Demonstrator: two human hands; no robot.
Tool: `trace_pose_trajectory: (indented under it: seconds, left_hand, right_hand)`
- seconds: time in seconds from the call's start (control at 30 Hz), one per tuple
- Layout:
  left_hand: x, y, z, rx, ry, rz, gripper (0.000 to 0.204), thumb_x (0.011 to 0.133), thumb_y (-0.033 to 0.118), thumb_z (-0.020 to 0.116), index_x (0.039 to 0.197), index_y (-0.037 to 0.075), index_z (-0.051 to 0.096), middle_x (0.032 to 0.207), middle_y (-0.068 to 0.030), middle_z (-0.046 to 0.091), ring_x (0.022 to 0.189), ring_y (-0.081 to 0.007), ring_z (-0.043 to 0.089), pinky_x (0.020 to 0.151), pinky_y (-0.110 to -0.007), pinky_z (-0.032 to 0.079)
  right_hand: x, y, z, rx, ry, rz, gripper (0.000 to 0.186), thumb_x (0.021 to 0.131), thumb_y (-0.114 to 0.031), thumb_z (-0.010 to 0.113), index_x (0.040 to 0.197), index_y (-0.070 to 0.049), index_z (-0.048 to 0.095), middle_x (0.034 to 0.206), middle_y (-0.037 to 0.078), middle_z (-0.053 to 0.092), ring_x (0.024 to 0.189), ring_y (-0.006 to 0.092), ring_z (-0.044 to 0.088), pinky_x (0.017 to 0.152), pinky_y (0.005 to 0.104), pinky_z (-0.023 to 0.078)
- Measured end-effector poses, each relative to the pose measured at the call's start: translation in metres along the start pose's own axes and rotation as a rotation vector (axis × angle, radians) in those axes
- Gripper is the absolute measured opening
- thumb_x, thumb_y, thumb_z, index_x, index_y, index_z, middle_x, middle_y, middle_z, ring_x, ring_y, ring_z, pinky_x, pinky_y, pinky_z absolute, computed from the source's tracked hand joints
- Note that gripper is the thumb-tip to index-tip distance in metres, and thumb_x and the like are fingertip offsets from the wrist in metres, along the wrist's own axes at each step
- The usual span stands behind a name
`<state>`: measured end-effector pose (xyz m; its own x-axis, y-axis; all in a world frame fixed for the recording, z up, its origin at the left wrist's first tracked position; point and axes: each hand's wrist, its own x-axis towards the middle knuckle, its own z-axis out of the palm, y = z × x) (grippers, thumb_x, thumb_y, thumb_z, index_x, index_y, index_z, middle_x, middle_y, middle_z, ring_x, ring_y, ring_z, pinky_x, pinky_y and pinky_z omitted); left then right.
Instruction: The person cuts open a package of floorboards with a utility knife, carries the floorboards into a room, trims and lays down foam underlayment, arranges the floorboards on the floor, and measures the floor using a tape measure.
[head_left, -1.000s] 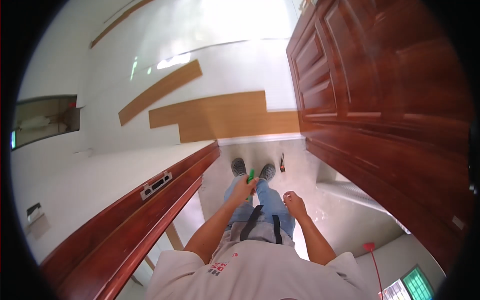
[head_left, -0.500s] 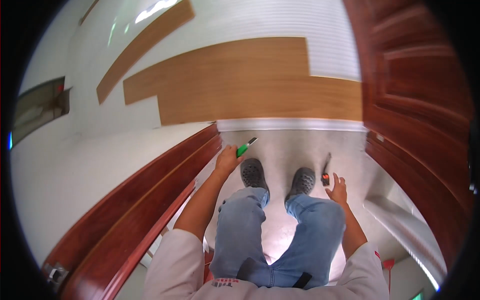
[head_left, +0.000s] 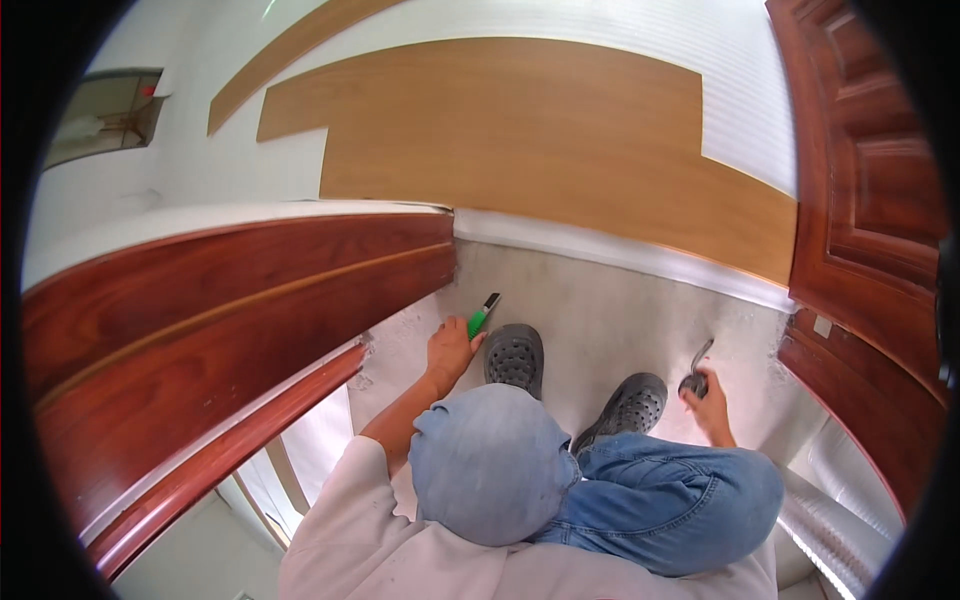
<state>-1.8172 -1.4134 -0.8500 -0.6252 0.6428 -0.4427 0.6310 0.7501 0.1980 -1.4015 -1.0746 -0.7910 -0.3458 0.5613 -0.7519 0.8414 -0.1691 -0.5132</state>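
Note:
In my left hand point(head_left: 452, 350) is a green utility knife point(head_left: 480, 316), its dark end pointing up and away from me. The hand is beside my left clog, just above the concrete floor. Right of my right clog, my right hand point(head_left: 711, 404) is closed round a small dark tape measure point(head_left: 691, 384). A short length of its metal blade point(head_left: 704, 352) sticks out from the body toward the far side. Part of the tape measure's body is hidden by my fingers.
Ahead lie wood-look floor planks point(head_left: 510, 130) on white underlay point(head_left: 745, 120), with a loose plank point(head_left: 290, 58) beyond. A red-brown door frame point(head_left: 250, 290) stands at left, a panelled door point(head_left: 880, 170) at right. A roll of silvery underlay point(head_left: 835, 515) is low on the right.
My right hand has taken hold of the tape measure that lay on the floor. I have crouched lower, my knees bent more. The knife stays in my left hand.

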Motion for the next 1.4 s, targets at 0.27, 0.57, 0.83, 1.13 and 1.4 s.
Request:
trace_pose_trajectory:
  seconds: [0.27,0.57,0.83,1.13,1.4]
  left_hand:
    - [0.027,0.062,-0.074,-0.090,0.166,0.175,0.042,0.083,0.029,0.073,0.112,0.002,0.058,0.109,-0.0174,0.059,0.102,-0.0346,0.059,0.085,-0.042,0.050]
    - [0.073,0.211,-0.159,-0.992,-0.035,0.782,0.078,0.077,0.027,0.084,0.142,0.005,0.046,0.141,-0.0160,0.051,0.127,-0.0306,0.052,0.102,-0.039,0.047]
    - [0.085,0.202,-0.115,-1.003,-0.229,0.586,0.056,0.076,0.024,0.083,0.122,0.005,0.057,0.104,-0.0153,0.067,0.093,-0.0277,0.066,0.085,-0.038,0.052]
    - [0.028,0.115,-0.090,-0.686,-0.372,0.510,0.053,0.081,0.041,0.077,0.116,0.004,0.059,0.103,-0.0144,0.063,0.096,-0.0261,0.062,0.083,-0.037,0.050]
    - [-0.095,-0.009,0.003,-1.007,-0.396,-0.255,0.043,0.092,0.041,0.066,0.114,0.003,0.063,0.100,-0.0115,0.066,0.093,-0.0220,0.065,0.085,-0.033,0.052]
  right_hand:
    - [0.038,-0.207,-0.017,0.269,-0.410,-0.204,0.060,0.082,-0.016,0.077,0.130,-0.004,0.043,0.102,0.013,0.062,0.083,0.0173,0.064,0.067,0.0304,0.054]
    - [0.024,-0.303,-0.005,0.205,-0.583,-0.333,0.067,0.080,-0.021,0.078,0.135,-0.001,0.044,0.109,0.010,0.060,0.093,0.0175,0.062,0.075,0.0304,0.055]
    - [0.058,-0.264,0.034,-0.022,-0.378,-0.361,0.052,0.083,-0.040,0.077,0.110,0.002,0.061,0.077,0.011,0.070,0.060,0.0185,0.068,0.054,0.0316,0.055]
    - [0.035,-0.289,0.045,0.066,-0.643,-0.283,0.021,0.086,-0.012,0.074,0.084,-0.003,0.055,0.086,0.010,0.068,0.085,0.0200,0.072,0.068,0.0335,0.062]
    - [0.185,-0.483,-0.215,0.633,0.140,-0.696,0.014,0.086,-0.014,0.064,0.078,-0.002,0.063,0.069,0.007,0.063,0.057,0.0146,0.058,0.055,0.0271,0.049]
